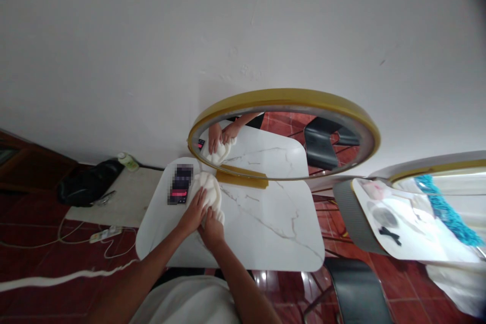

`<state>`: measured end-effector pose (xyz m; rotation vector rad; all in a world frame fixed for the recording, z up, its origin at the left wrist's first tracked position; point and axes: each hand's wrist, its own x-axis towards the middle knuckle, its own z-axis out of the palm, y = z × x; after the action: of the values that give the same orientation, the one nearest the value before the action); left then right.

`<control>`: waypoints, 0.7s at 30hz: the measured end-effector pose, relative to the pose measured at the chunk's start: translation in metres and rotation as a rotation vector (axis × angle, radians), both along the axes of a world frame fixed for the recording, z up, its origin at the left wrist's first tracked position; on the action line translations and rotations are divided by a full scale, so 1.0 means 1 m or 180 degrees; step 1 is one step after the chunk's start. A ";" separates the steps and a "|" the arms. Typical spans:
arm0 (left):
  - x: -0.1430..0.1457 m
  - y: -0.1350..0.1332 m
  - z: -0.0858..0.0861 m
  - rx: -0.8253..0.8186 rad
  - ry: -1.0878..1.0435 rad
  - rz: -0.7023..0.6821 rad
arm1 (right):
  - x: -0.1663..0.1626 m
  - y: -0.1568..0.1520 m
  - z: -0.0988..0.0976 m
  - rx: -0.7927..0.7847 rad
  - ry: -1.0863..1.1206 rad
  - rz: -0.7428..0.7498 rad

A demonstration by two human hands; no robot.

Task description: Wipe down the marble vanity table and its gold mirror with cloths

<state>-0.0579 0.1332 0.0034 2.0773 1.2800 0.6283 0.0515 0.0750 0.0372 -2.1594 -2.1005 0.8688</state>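
A soft white cloth (208, 187), bunched and folded, lies on the left part of the white marble-patterned table (266, 233). My left hand (193, 211) presses onto its near left side, fingers bent over the fabric. Close beside it, my right hand (212, 229) grips the cloth's near right edge, its fingers curled into the folds. Just left of the cloth lies a dark flat object with a pink band (180, 185), pixelated so its kind is unclear. Both hands and the cloth are reflected in the mirror.
An oval gold-framed mirror (284, 96) stands at the table's back against the wall. A black chair (357, 288) is at the right. Farther right, another table (410, 233) carries small items. A power strip (106, 234) with cables, a black bag (91, 182) and a bottle (128, 161) lie left.
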 end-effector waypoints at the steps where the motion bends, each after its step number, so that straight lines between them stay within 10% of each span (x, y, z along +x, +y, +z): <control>1: 0.001 0.006 0.000 0.0030 -0.0003 0.0025 | 0.000 0.006 0.000 0.0013 0.0005 0.0003; 10: 0.008 0.050 0.001 0.0111 0.0022 0.0160 | 0.001 0.049 -0.002 0.0201 0.0059 -0.0028; 21: 0.003 0.015 0.000 0.0089 0.0071 0.0146 | 0.001 0.015 0.002 0.0038 0.0123 -0.0064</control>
<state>-0.0552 0.1480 0.0037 2.0883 1.3419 0.6483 0.0527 0.0896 0.0388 -2.1362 -2.0574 0.8865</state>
